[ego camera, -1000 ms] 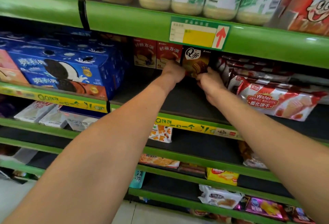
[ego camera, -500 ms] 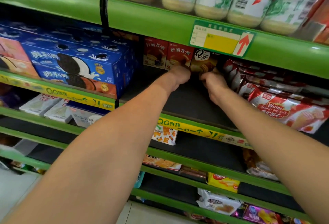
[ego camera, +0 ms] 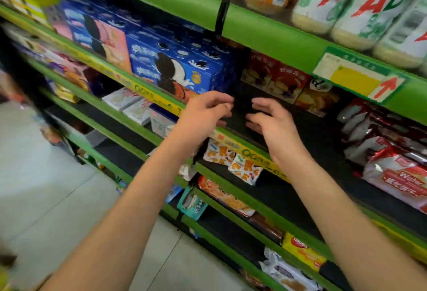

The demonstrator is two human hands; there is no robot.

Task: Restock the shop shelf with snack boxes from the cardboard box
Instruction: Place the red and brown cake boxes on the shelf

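A brown snack box (ego camera: 317,96) with a white Q logo stands upright at the back of the black shelf (ego camera: 323,133), right of two red snack boxes (ego camera: 275,78). My left hand (ego camera: 203,112) and my right hand (ego camera: 270,119) hover near the shelf's front edge, well short of the boxes. Both hands are empty, with loosely curved fingers facing each other. The cardboard box is out of view.
Blue cookie boxes (ego camera: 180,66) fill the shelf to the left. Red wafer packs (ego camera: 392,152) lie to the right. Bottles (ego camera: 360,4) stand on the green shelf above. Lower shelves hold small snack packets (ego camera: 231,159). Pale floor tiles (ego camera: 46,186) lie at lower left.
Both hands have let go of the brown Q box and drawn back from the rear of the shelf to its front edge. The view has swung left and tilted.
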